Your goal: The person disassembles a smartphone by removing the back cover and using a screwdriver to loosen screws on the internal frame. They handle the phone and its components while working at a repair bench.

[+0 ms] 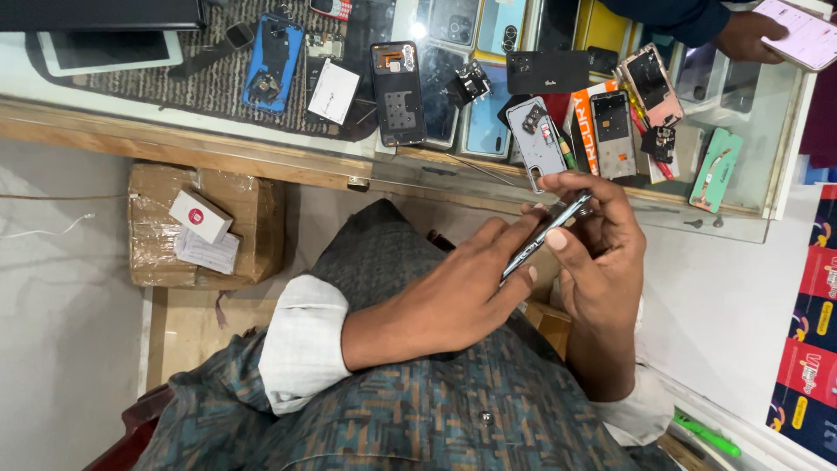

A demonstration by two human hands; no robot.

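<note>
Both hands pinch a thin phone edge-on: left hand underneath, right hand over. Glass counter edge just ahead, opened phones strewn; cardboard box below.

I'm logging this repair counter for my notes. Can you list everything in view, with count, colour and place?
phone: one, dark, seen edge-on, held between both hands above the lap
opened phones and back covers: about ten, blue, black, grey, pink and green, spread over the glass counter
white card: one, on the counter near the blue phone
cardboard box: one, brown, taped, on the floor at left
small white box: one, with a red mark, on the cardboard box
another person's hand: one, holding a pale phone, top right
left hand: one, fingers along the phone
right hand: one, gripping the phone
</note>
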